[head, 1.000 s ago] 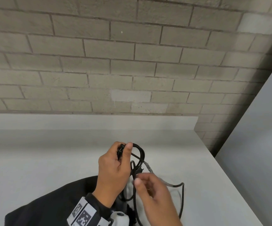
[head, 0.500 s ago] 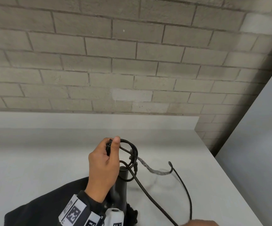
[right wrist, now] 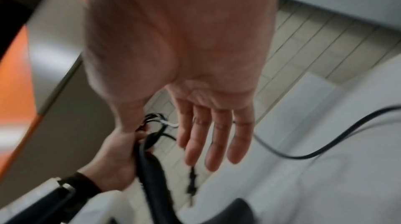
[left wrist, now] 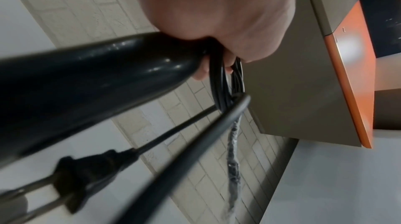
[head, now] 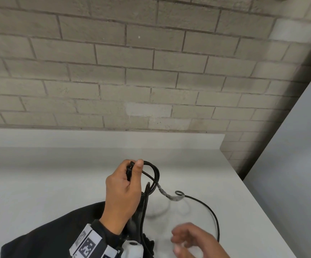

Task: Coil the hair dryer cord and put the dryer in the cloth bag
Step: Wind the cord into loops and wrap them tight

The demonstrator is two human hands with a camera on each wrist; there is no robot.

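My left hand [head: 125, 190] grips the black hair dryer handle [left wrist: 91, 80] together with several coiled loops of its black cord [head: 153, 174]. A taped grey stretch of cord [head: 166, 195] leaves the coil, and the loose cord [head: 211, 213] curves across the white table to the right. The plug [left wrist: 86, 167] hangs below the handle. My right hand [head: 192, 239] hovers open and blurred above the table, right of the dryer, its fingers [right wrist: 208, 138] straight and holding nothing. The black cloth bag [head: 54, 231] lies on the table under my left forearm.
The white table [head: 39, 183] runs back to a brick wall [head: 132, 71]; its right edge [head: 262, 211] falls off beside a grey panel. An orange-edged cabinet [left wrist: 347, 73] shows in the wrist views.
My right hand let go of the cord near the coil, dropped out of view toward the bottom right, and now comes back open. The loose cord has swung out to the right.
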